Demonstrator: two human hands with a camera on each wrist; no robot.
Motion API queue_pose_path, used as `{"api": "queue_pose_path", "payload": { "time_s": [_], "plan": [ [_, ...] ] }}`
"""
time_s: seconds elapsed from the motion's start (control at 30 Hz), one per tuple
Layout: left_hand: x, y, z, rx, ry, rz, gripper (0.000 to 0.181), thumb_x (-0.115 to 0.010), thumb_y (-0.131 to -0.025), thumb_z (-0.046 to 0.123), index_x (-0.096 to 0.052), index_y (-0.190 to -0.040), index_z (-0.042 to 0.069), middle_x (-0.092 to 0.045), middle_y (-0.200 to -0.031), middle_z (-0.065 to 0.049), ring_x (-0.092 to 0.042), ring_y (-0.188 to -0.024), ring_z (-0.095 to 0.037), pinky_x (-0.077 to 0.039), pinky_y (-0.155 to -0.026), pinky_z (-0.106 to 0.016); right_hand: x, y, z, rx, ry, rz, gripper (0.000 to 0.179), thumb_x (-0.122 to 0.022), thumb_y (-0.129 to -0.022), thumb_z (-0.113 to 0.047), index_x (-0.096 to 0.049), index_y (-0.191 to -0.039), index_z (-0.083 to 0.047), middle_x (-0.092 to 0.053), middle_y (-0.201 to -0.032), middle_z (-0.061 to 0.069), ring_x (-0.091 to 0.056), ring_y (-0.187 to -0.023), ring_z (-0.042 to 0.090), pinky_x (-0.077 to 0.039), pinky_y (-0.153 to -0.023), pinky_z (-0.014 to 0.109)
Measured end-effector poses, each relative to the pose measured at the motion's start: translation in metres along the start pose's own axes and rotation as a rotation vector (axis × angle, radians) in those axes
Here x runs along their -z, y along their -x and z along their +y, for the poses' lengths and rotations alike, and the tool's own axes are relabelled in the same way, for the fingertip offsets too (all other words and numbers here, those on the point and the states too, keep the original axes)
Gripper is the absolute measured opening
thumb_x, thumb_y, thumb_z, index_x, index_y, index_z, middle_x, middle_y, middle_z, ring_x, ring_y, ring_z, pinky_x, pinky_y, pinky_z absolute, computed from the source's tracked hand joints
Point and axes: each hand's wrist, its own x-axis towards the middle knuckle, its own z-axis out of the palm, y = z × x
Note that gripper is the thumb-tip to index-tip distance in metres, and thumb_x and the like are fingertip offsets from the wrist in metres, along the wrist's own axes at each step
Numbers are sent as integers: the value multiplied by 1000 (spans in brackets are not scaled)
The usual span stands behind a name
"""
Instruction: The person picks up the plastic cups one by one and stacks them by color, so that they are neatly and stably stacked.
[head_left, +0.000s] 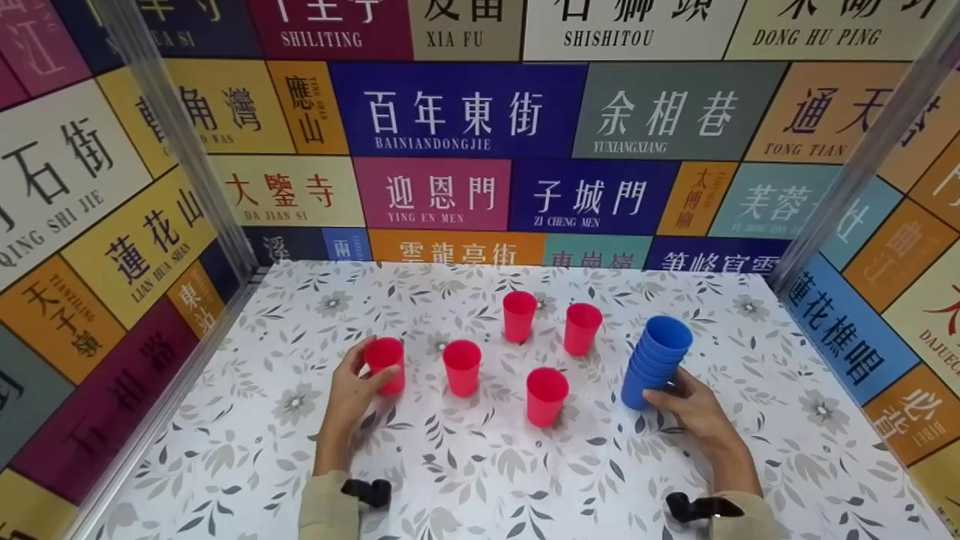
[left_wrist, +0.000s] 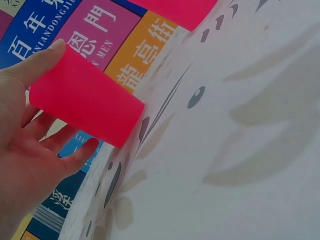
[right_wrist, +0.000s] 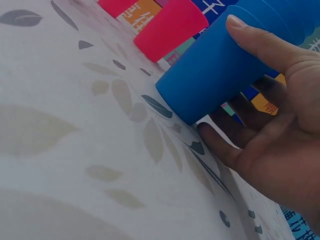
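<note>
At the left of the group of cups, my left hand (head_left: 352, 390) holds a red cup (head_left: 388, 367) upright on the table, thumb on the near side and fingers round the far side. In the left wrist view the thumb lies at the rim of that red cup (left_wrist: 87, 97). My right hand (head_left: 697, 411) grips a stack of several blue cups (head_left: 646, 371), nested mouth up, by the bottom cup. The right wrist view shows the base of the blue stack (right_wrist: 210, 70) at the tablecloth, with the thumb across its side.
Between the hands stand more red cups, mouth up: one beside the left hand's cup (head_left: 462, 369), one nearer me (head_left: 547, 397), and two farther back, a left one (head_left: 519, 318) and a right one (head_left: 583, 330). Sign-covered panels (head_left: 457, 112) enclose the leaf-patterned table (head_left: 465, 480).
</note>
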Motion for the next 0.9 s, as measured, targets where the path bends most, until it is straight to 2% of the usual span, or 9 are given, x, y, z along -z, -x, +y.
{"api": "queue_pose_path", "payload": {
  "time_s": [0.1, 0.17, 0.23, 0.27, 0.4, 0.5, 0.57, 0.77, 0.9],
  "plan": [
    [1, -1, -1, 0, 2, 2, 75, -79, -86, 13, -41, -150, 5, -50, -149, -20, -51, -133, -31, -52, -93, -22, 7, 5, -3, 8, -6, -22, 82, -71, -93, -23, -24, -157, -2, -32, -159, 25, -49, -135, 19, -43, -100, 12],
    [2, -2, -1, 4, -2, 6, 75, -79, -86, 14, -42, -150, 6, -50, -148, -20, -51, -133, -31, -52, -97, -26, 12, 9, -6, 17, -19, -36, 80, -70, -94, -21, -24, -157, -2, -30, -161, 24, -52, -128, 6, -46, -101, 14],
    [2, -3, -2, 11, -3, 6, 76, -80, -85, 15, -42, -150, 7, -50, -149, -19, -50, -135, -30, -51, -101, -30, 19, 14, -8, 16, -9, -35, 76, -68, -96, -24, -26, -156, -1, -30, -161, 23, -52, -117, -7, -47, -95, 11],
    [2, -3, -2, 15, 0, 4, 76, -80, -85, 15, -42, -150, 8, -49, -149, -19, -50, -135, -31, -52, -102, -33, 22, 17, -9, 8, -2, -32, 74, -67, -97, -26, -28, -155, -1, -31, -160, 22, -53, -115, -9, -48, -95, 13],
    [1, -3, -3, 36, 18, -2, 74, -79, -85, 13, -42, -149, 9, -50, -149, -18, -49, -137, -32, -51, -106, -41, 33, 30, -14, -26, 99, -20, 62, -65, -97, -32, -44, -146, 0, -51, -147, 15, -58, -107, -8, -52, -92, 22],
    [1, -3, -3, 47, 24, -1, 74, -79, -85, 12, -42, -149, 10, -50, -148, -18, -49, -137, -33, -50, -106, -41, 38, 39, -18, -16, 145, -57, 53, -65, -98, -30, -52, -139, 1, -62, -132, -1, -60, -105, -3, -53, -91, 28],
    [2, -3, -3, 52, 19, 3, 74, -79, -85, 13, -42, -149, 10, -51, -148, -18, -50, -136, -32, -51, -104, -38, 38, 43, -22, 8, 144, -90, 50, -64, -98, -27, -53, -137, 2, -64, -126, -8, -62, -107, -1, -53, -92, 29],
    [2, -3, -2, 32, 30, -1, 73, -78, -86, 11, -42, -149, 8, -53, -145, -20, -53, -130, -31, -52, -92, -21, 29, 52, -39, 144, 95, -140, 46, -60, -100, -15, -49, -140, 4, -66, -125, -13, -64, -113, 1, -53, -93, 21],
    [0, -2, -1, 31, 39, -9, 73, -78, -86, 10, -41, -149, 6, -52, -146, -19, -53, -130, -30, -52, -91, -20, 18, 57, -49, 233, 59, -187, 44, -58, -100, -8, -48, -140, 5, -65, -127, -13, -64, -118, 1, -53, -94, 17]
  ]
}}
